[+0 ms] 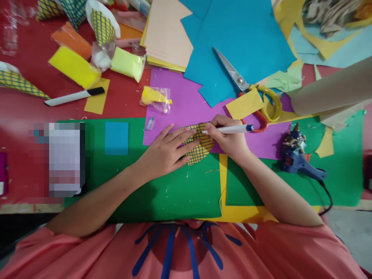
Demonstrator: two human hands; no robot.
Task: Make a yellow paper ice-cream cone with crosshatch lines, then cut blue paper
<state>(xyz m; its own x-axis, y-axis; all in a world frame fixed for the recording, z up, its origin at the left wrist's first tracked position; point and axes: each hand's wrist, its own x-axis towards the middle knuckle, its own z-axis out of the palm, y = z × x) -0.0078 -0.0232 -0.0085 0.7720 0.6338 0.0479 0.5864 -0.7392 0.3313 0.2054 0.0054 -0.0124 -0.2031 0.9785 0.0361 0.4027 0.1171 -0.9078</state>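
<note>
My left hand lies flat with fingers stretched out, pressing down a yellow paper piece crossed with dark grid lines. My right hand is closed around a white marker with a blue end, its tip touching the top of that yellow piece. The piece rests where a purple sheet overlaps a green sheet.
Scissors with yellow and red handles lie on blue paper. A blue glue gun sits at right. A second marker, clay packets, patterned cones and a blue square lie to the left.
</note>
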